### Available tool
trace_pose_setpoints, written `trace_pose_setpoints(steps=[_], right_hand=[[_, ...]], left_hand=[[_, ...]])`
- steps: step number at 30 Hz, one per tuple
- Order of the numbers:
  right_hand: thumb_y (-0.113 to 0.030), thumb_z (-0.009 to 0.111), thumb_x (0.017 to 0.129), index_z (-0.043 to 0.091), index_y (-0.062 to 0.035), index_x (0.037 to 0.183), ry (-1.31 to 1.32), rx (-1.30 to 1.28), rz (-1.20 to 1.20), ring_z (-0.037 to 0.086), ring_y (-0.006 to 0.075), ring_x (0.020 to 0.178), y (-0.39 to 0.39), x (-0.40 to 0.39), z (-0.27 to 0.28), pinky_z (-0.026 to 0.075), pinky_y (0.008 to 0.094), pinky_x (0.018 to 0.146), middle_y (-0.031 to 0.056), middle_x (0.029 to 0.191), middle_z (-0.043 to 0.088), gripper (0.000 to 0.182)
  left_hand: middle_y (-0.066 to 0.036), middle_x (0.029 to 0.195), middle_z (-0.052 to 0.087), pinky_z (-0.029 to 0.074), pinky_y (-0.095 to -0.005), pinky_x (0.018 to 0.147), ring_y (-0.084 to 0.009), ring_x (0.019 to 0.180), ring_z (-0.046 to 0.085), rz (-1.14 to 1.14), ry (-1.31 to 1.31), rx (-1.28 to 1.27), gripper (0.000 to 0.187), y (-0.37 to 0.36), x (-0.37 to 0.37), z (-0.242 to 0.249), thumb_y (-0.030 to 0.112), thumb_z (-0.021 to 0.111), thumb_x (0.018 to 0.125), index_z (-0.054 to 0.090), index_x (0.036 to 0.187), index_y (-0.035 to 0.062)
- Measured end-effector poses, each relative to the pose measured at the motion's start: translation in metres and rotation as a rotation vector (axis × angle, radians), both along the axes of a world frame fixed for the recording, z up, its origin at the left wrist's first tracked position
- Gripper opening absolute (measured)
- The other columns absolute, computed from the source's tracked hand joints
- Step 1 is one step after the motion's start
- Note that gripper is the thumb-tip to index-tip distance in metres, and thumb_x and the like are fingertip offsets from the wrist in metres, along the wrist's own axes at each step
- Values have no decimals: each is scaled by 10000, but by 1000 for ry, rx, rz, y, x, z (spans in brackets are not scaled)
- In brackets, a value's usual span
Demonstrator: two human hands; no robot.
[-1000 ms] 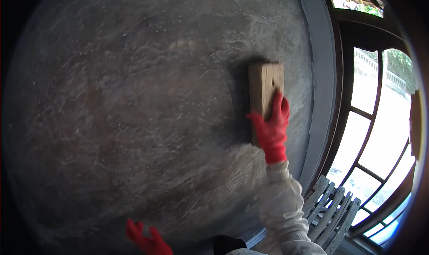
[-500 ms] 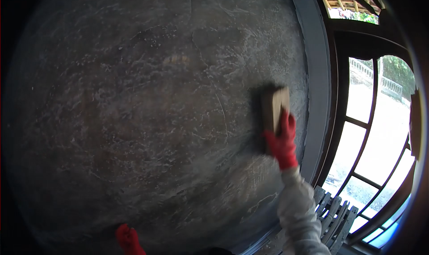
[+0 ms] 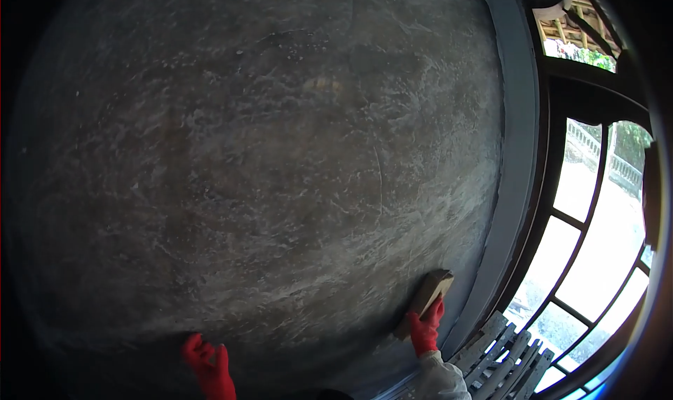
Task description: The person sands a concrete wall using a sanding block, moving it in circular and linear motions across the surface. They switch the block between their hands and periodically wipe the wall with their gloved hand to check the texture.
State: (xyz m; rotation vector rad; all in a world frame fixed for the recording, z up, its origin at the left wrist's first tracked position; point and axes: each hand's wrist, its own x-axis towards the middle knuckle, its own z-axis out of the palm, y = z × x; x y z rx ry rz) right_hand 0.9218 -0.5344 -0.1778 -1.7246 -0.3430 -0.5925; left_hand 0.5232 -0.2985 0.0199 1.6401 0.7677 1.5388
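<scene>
Dim wall [image 3: 280,190] beside a glaring window [image 3: 587,219].
Daylight comes through the window, its panes blown out to near white, while the wall to its left stays grey and murky, paler toward the window and sinking almost to black farthest from it. Light from the window side picks out pale streaks in the wall. The wooden block [image 3: 425,297], down and left of the window, has a soft dark shadow on its far side. The left hand [image 3: 212,368], well left of the window, looks slightly blurred. Wide-angle distortion bows the window's outline, black vignetting swallows the corners, and bluish fringing rims the view just right of the window.
</scene>
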Motion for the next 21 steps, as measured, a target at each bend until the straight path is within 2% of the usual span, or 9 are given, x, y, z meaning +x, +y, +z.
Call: trace_pose_setpoints(steps=[3, 5, 8, 10, 14, 15, 18, 20, 21], right_hand=[[-280, 854, 603, 240, -57, 1498, -247, 16, -106, 330, 445, 1321, 10, 9, 91, 317, 475, 1084, 274, 1451, 318, 1108], [-274, 858, 619, 303, -56, 1477, -491, -13, -161, 333, 450, 1314, 9, 18, 195, 317, 502, 1075, 261, 1431, 375, 1045], [-287, 860, 615, 364, -120, 1449, -646, 20, -129, 425, 476, 1199, 8, 18, 331, 393, 510, 989, 267, 1366, 411, 984], [-289, 862, 609, 386, -138, 1434, -648, 36, -214, 469, 464, 1129, 13, 13, 361, 429, 507, 924, 269, 1338, 414, 965], [-299, 845, 637, 362, -104, 1440, -634, -7, -203, 447, 495, 1158, 15, -1, 263, 416, 521, 949, 315, 1356, 375, 957], [-325, 845, 633, 346, -89, 1443, -572, -67, -236, 429, 510, 1178, 20, -10, 210, 407, 531, 963, 334, 1358, 359, 980], [-414, 859, 585, 282, -63, 1458, -448, -187, -118, 387, 536, 1222, 22, -41, 39, 380, 562, 990, 380, 1377, 297, 1103], [-418, 864, 572, 271, -66, 1461, -466, -195, -25, 385, 538, 1223, 27, -45, 33, 380, 564, 988, 385, 1381, 286, 1125], [-402, 868, 568, 265, -72, 1466, -490, -197, -59, 389, 534, 1221, 28, -44, 48, 385, 563, 984, 379, 1388, 283, 1130]], left_hand=[[-56, 1218, 433, 414, -295, 898, -154, 1058, 435, 24, 76, 37, 507, -2, 0, 6, 88, 620, 869, 423, 1337, 90], [-217, 1166, 572, 422, -452, 956, -358, 1088, 539, 115, 138, -71, 278, -45, 6, 44, 145, 573, 927, 576, 1130, -45], [-185, 1123, 577, 437, -412, 926, -307, 1026, 546, 189, 289, 228, 358, -41, -1, 37, 149, 611, 905, 532, 1191, -50], [-176, 1133, 566, 436, -401, 922, -291, 1022, 537, 150, 350, 302, 378, -17, -14, 15, 143, 618, 903, 515, 1213, -48], [-185, 1184, 538, 428, -408, 927, -288, 1048, 524, 91, 262, 108, 388, -38, 3, 37, 131, 606, 910, 501, 1239, -45], [-203, 1225, 522, 422, -426, 937, -301, 1077, 518, 88, 109, -158, 375, -34, 1, 34, 126, 587, 919, 503, 1243, -42], [-68, 1246, 419, 409, -314, 920, -166, 1073, 428, -33, 37, -80, 555, -11, -11, 6, 88, 625, 859, 398, 1366, 96], [-256, 1325, 469, 391, -479, 984, -371, 1168, 487, 2, 205, 23, 400, -46, -2, 40, 167, 569, 937, 502, 1274, -37], [-256, 1325, 469, 391, -479, 984, -371, 1168, 487, 27, 202, 24, 400, -38, -6, 33, 167, 569, 937, 502, 1274, -37]])
